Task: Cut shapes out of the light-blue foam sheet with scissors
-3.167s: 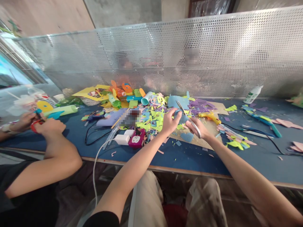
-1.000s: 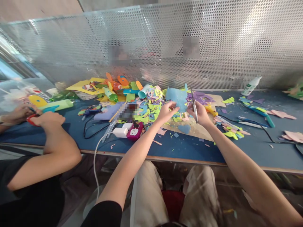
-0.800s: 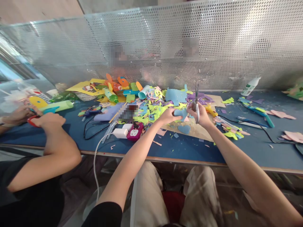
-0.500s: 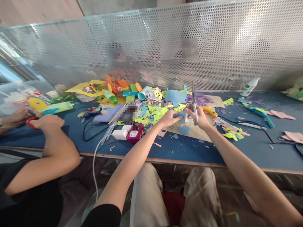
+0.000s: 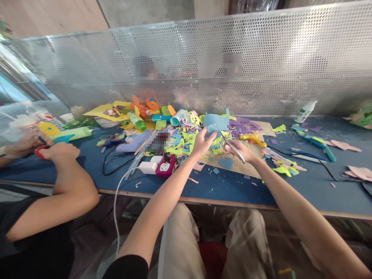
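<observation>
My left hand (image 5: 204,142) pinches a small piece of blue paper (image 5: 211,132) above the scrap pile. In my right hand (image 5: 242,151) is a pair of scissors (image 5: 235,148), its blades pointing up and left toward that paper. Whether the blades touch the paper, I cannot tell. Another blue paper cutout (image 5: 226,162) lies on the brown sheet (image 5: 244,166) just below my hands. A larger blue paper piece (image 5: 216,121) rests behind them on the scraps.
Left of me, a co-worker's hand (image 5: 62,151) holds red-handled scissors (image 5: 42,150). A purple power cube (image 5: 166,166) with white chargers sits near my left forearm. A yellow glue gun (image 5: 254,139), a white glue bottle (image 5: 305,111) and a perforated metal screen (image 5: 186,58) stand beyond.
My left hand has moved left and up with the blue paper. The scissors have swung from nearly upright to a slant, tips toward the upper left.
</observation>
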Demonstrator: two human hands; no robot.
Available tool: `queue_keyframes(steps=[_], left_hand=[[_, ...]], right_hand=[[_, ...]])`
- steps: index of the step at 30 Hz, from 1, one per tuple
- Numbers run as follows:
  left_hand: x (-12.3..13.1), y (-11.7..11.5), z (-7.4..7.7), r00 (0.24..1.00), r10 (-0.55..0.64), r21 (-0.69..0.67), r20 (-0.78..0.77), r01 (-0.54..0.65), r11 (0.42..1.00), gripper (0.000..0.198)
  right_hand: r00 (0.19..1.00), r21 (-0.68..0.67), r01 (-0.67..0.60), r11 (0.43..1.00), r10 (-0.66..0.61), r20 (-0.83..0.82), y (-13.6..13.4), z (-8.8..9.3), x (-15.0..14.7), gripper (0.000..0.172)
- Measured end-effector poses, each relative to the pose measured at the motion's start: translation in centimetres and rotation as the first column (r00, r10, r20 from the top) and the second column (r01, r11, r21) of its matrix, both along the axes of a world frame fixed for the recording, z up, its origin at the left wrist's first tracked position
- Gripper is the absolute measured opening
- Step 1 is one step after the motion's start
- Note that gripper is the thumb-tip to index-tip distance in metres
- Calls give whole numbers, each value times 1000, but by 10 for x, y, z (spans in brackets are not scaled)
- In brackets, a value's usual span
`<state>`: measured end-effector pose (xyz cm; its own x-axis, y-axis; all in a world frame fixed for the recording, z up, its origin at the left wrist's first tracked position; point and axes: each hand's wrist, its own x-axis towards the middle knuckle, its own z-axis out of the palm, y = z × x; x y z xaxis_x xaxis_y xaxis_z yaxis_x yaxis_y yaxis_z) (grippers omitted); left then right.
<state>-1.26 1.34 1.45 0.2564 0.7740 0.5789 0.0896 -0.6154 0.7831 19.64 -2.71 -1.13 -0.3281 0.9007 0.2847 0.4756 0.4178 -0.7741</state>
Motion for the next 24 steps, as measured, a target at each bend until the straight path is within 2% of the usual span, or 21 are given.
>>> queue_keyframes(steps=[4,9,16,24], left_hand=[[-1,2,-2,997,-1,-24,-77,-1,1000,36],[-3,0,0,995,3,-49,-104,-8,999,38],[-4,-8,8,994,40,-46,-98,-45,998,36],[-3,-8,7,988,52,13,-143,-50,999,32]], right_hand=[[996,-31,-90,995,90,-5,-2,3,1,48],[989,-44,-146,988,145,-37,-2,3,3,47],[985,-60,-170,984,168,-38,0,-1,5,53],[989,-70,-142,987,139,-49,-7,5,1,54]])
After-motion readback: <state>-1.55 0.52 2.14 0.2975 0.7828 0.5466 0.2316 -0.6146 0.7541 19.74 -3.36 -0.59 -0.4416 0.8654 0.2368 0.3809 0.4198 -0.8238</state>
